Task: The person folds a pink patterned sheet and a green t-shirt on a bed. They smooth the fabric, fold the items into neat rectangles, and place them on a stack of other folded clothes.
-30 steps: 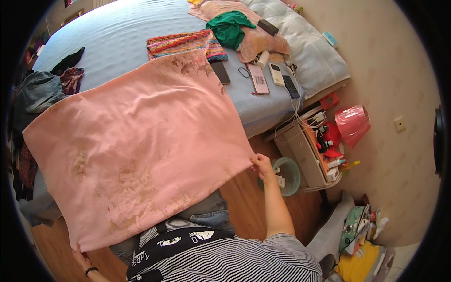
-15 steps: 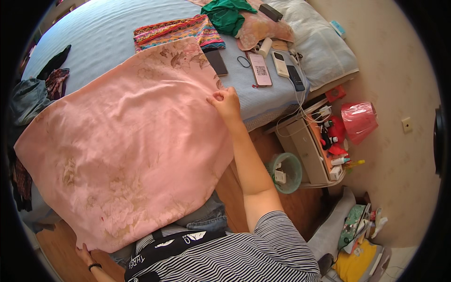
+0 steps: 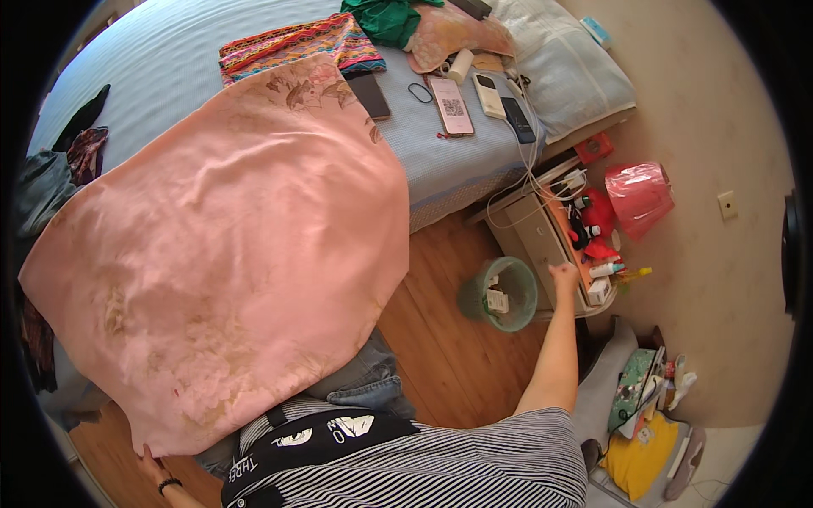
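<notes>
A large pink cloth (image 3: 254,229) with a faded flower print spreads over the bed's near edge and across my lap. At its lower left corner my left hand (image 3: 151,467) is closed on the hem, a dark bracelet at the wrist. My right hand (image 3: 564,275) is away from the cloth, stretched out in front of the cream bedside cabinet (image 3: 533,233). Its fingers are curled together, and whatever they may hold is too small to make out. Just left of this hand stands a translucent green waste bin (image 3: 518,292) with a small white box inside.
On the blue bedspread (image 3: 457,182) lie a patterned folded cloth (image 3: 296,46), a green cloth (image 3: 381,21), phones, a dark flat case (image 3: 368,95) and cables. A red lampshade (image 3: 639,199) and bottles crowd the cabinet top. Dark clothes (image 3: 47,190) lie at left.
My right hand has left the cloth's right edge and swung right and toward me, to the cabinet beside the bin. My left hand stays on the corner. The view has shifted slightly.
</notes>
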A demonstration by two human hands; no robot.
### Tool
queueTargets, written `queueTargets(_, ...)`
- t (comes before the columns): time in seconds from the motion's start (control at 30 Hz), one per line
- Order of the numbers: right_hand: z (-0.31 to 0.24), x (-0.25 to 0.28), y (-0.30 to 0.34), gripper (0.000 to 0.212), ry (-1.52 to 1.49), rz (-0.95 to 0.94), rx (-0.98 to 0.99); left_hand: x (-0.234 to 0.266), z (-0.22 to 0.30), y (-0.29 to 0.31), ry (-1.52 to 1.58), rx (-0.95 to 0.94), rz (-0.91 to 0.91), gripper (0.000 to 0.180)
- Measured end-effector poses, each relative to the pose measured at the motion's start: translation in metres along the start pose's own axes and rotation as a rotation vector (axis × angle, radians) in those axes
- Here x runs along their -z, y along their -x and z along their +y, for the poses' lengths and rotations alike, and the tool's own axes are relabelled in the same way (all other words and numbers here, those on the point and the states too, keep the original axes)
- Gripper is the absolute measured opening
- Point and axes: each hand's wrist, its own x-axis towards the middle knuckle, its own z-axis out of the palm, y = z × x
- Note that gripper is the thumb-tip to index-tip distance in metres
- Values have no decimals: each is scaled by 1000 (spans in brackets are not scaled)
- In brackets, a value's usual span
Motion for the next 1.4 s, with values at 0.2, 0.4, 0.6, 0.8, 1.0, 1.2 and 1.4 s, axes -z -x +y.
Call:
queueTargets(0.2,74,16,58,20,563,110,-161,1,-6,-5,38,17,20,63)
queueTargets(0.4,-60,-21,74,21,394,-71,-81,8,-8,2,116,52,27,65)
queueTargets(0.6,-353,-57,142,28,-607,-33,783,19,-29,-18,172,19,20,55)
queueTargets(0.8,-511,-99,182,24,-585,-80,1168,6,-8,8,196,36,25,64)
queueTargets(1.0,-535,-131,180,10,-468,5,1285,15,-16,-4,231,-20,-16,60)
queueTargets(1.2,-434,-59,109,7,-612,-70,937,28,-23,-15,269,-37,-32,55)
queueTargets(1.4,-129,-18,42,22,-163,48,322,10,-16,-12,240,31,-20,62)
